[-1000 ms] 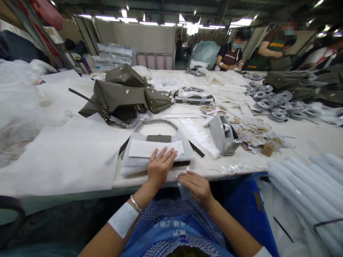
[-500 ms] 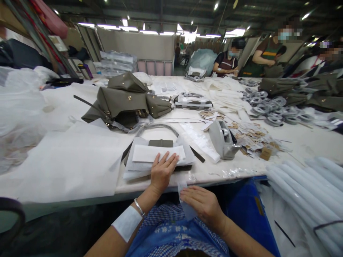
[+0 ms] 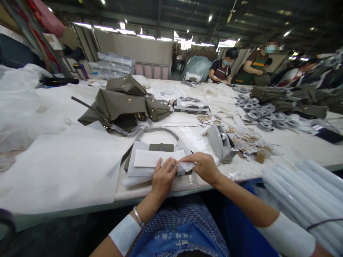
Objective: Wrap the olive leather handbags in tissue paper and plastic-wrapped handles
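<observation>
A small olive bag (image 3: 161, 147) lies near the table's front edge, its looped handle (image 3: 160, 130) wrapped and pointing away from me. White sheets (image 3: 139, 172) cover its front, with a folded white pad (image 3: 147, 158) on top. My left hand (image 3: 162, 175) rests flat on the pad's lower edge, fingers stretched out. Beside it, my right hand (image 3: 205, 167) pinches a thin white sheet (image 3: 187, 165) at the pad's right end. The fingertips of both hands are close together.
Larger olive bags (image 3: 118, 107) lie behind at the left. A grey tape dispenser (image 3: 221, 142) stands to the right, near a pile of tags (image 3: 249, 141). White paper (image 3: 66, 167) covers the left. Foam rolls (image 3: 302, 189) lie at the right. People (image 3: 221, 69) work across the table.
My right hand has risen from below the table edge to the bag's right side, bringing the thin sheet up. My left hand has stayed on the pad. The view has shifted slightly.
</observation>
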A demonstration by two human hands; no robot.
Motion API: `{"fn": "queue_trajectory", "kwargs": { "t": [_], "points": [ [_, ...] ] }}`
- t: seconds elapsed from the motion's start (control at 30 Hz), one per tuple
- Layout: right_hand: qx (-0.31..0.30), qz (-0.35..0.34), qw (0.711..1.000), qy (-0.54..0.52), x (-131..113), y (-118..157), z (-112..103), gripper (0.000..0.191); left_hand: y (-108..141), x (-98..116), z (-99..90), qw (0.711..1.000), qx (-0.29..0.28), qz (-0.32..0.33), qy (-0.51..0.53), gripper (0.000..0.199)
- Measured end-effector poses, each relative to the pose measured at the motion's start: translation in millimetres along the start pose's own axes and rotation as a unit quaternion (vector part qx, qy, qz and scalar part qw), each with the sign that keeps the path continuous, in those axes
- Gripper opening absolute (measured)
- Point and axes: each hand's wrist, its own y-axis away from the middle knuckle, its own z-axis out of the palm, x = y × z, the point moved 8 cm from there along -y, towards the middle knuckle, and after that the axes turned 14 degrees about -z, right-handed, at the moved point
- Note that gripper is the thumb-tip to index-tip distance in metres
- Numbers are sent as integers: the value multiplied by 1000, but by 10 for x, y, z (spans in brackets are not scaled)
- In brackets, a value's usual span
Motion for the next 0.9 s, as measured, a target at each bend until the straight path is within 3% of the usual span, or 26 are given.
{"fn": "queue_trajectory", "kwargs": {
  "t": [0.13, 0.27, 0.47, 0.6, 0.77, 0.9],
  "points": [
    [-68, 88, 993, -25, 432, -282, 318, 19, -3, -22, -7, 1000, 24, -2, 17, 27],
    [-106, 104, 988, -52, 585, -373, 543, 5, -19, -55, 15, 999, 31, -8, 29, 29],
    [-134, 105, 984, -46, 697, -429, 655, 14, -73, -83, -10, 999, 5, -35, 28, 32],
    [-112, 136, 982, -75, 773, -399, 720, 25, -113, -51, 9, 999, -17, -27, 8, 37],
    [-60, 135, 987, -66, 787, -306, 732, 20, -159, 7, 47, 999, -36, -2, -13, 34],
    [-57, 140, 988, -39, 778, -312, 739, 17, -170, 44, 59, 998, -57, 8, -37, 41]
  ]
}}
